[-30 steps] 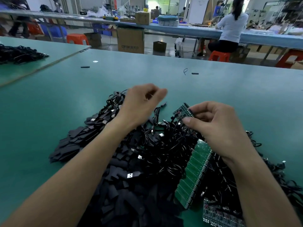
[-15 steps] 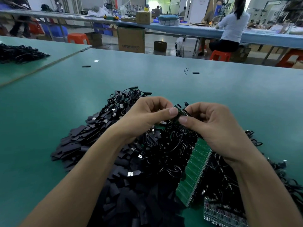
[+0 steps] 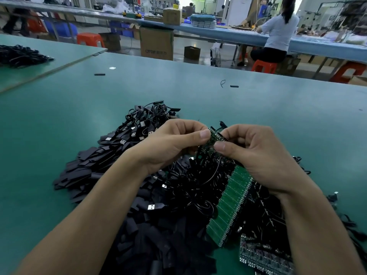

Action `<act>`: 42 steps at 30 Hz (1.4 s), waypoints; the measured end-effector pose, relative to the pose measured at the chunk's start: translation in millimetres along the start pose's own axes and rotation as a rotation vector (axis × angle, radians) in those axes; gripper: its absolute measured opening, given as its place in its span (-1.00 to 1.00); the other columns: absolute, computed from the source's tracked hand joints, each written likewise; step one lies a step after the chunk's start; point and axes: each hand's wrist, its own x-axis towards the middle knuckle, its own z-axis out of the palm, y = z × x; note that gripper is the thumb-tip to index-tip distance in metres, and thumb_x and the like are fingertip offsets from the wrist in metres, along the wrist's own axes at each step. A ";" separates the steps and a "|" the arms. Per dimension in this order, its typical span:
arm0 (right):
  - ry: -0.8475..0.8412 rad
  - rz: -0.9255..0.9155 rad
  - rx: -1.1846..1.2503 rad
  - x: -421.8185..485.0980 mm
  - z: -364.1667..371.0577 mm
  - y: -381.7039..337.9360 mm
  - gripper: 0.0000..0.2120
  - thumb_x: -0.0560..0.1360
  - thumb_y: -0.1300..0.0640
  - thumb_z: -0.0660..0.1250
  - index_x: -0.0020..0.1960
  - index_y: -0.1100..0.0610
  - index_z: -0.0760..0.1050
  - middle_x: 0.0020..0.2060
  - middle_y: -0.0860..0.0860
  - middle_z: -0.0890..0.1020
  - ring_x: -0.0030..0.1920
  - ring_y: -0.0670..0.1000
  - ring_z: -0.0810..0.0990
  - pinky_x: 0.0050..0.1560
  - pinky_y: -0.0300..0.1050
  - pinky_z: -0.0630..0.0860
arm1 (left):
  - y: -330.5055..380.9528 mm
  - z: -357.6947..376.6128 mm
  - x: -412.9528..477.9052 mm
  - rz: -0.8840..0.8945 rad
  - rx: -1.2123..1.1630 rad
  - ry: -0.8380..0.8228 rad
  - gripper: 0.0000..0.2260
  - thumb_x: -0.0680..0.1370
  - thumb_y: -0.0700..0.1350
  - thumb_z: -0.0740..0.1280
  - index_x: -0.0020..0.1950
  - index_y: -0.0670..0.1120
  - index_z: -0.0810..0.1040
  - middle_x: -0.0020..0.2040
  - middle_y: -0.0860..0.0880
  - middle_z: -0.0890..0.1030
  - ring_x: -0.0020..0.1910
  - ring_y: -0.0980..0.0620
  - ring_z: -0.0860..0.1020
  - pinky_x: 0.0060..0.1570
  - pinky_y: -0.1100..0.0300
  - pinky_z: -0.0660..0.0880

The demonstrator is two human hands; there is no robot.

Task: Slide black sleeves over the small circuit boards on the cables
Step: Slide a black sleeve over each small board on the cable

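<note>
Hands pinch small circuit board over the cable heap

Both hands meet above the middle of the green desk (image 3: 59, 120). The left hand (image 3: 174, 144) has its fingers curled, with the thumb tip pressed on the upper edge of a small circuit board (image 3: 212, 139). The right hand (image 3: 258, 155) pinches the same board from the other side, its thumb lying just below the left one. The board is tilted and held clear of the pile. Whether a sleeve is already on it cannot be told, as the fingers cover most of it.

Under the hands lies a tangled heap of black cables (image 3: 190, 179) with silver USB plugs showing here and there. Flat black sleeves (image 3: 87, 167) spread along the heap's left and near sides. A long green panel (image 3: 230, 203) of unbroken boards leans across the heap beneath the right wrist, and a darker populated panel (image 3: 262, 259) lies at the near edge.

Two stray sleeves (image 3: 234, 86) lie well apart farther out on the desk. Another cable bundle (image 3: 17, 55) sits on the adjoining desk to the left. Beyond, a seated person (image 3: 278, 30) faces a long bench.
</note>
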 end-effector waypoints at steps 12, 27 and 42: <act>-0.017 -0.009 0.022 0.8 3.3 0.8 -0.97 0.46 0.18 0.47 -0.11 0.09 0.63 -0.26 -0.09 0.67 -0.21 -0.17 0.60 -0.11 -0.34 0.52 | -1.7 0.4 -1.5 -0.113 -0.221 -0.097 -0.85 0.54 -0.07 0.36 -0.14 -0.13 0.63 -0.25 -0.03 0.63 -0.29 0.05 0.55 -0.21 0.19 0.49; 0.473 0.280 -0.258 2.1 -9.7 2.4 -0.80 0.46 0.12 0.50 -0.14 0.04 0.46 -0.26 0.02 0.54 -0.26 0.00 0.49 -0.25 -0.10 0.37 | 13.8 3.2 0.5 0.355 0.008 0.576 -0.87 0.64 -0.09 0.32 -0.08 -0.09 0.50 -0.34 -0.01 0.62 -0.40 0.02 0.57 -0.28 0.16 0.58; 0.708 0.247 -0.478 -5.4 -16.1 -9.0 -0.86 0.60 0.10 0.29 0.05 0.07 0.34 -0.21 -0.05 0.47 -0.24 -0.08 0.44 -0.30 -0.14 0.29 | 32.0 -21.2 -1.6 0.725 0.059 1.239 -0.84 0.68 -0.12 0.23 -0.09 0.02 0.34 -0.36 -0.20 0.25 -0.39 -0.19 0.19 -0.43 -0.03 0.23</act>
